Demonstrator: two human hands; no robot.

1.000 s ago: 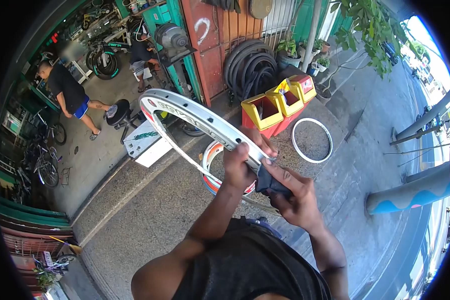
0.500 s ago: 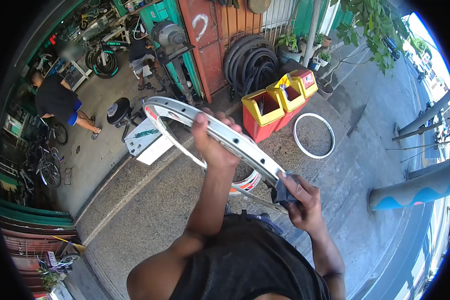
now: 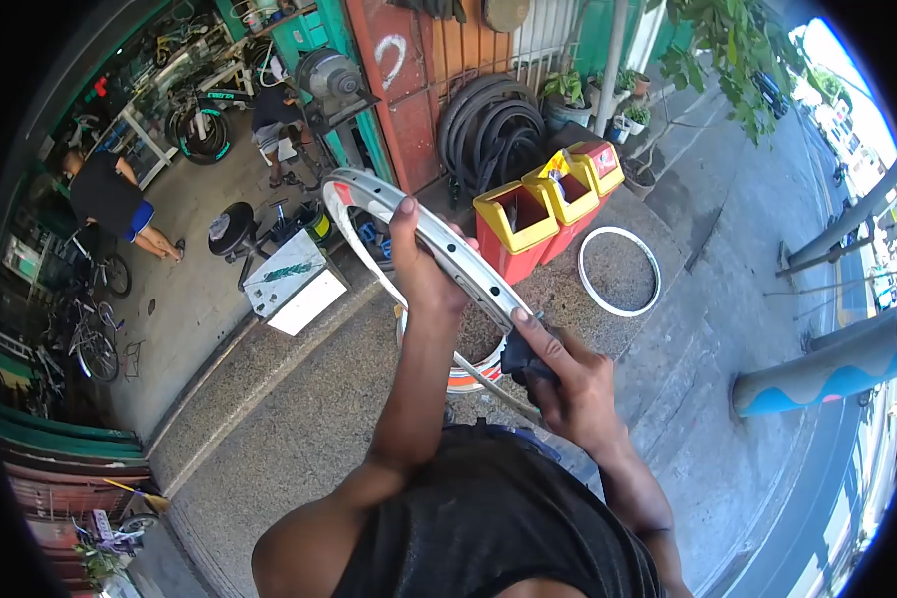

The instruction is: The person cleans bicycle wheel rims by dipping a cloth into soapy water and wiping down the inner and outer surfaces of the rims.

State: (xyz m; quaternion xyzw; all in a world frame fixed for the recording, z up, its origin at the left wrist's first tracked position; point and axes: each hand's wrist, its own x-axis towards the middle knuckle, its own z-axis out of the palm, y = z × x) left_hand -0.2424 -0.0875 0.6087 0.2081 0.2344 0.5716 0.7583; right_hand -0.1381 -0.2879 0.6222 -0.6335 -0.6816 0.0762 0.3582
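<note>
A white and silver bicycle wheel rim point(image 3: 474, 270), without spokes, is held up tilted in front of my chest. My left hand point(image 3: 425, 264) is closed around its upper part, thumb along the holed outer face. Lower down, my right hand point(image 3: 576, 389) pinches a dark grey folded piece point(image 3: 524, 361), cloth or an abrasive pad, against the rim. Its exact kind I cannot make out. Fingers of both hands are partly hidden. Behind the held rim, another rim with orange and white markings point(image 3: 468, 381) lies on the ground.
Another white rim point(image 3: 585, 276) lies flat beside red and yellow bins point(image 3: 516, 219). Black tyres point(image 3: 490, 135) hang by the wall. A white box-like stand point(image 3: 309, 299) is at the shop edge, near a bench grinder point(image 3: 334, 80). Two people point(image 3: 110, 189) are in the shop among bicycles.
My right hand and the dark piece have moved left and slightly up along the rim. The rim's upper end has shifted right and tilts more steeply. My left hand keeps its grip.
</note>
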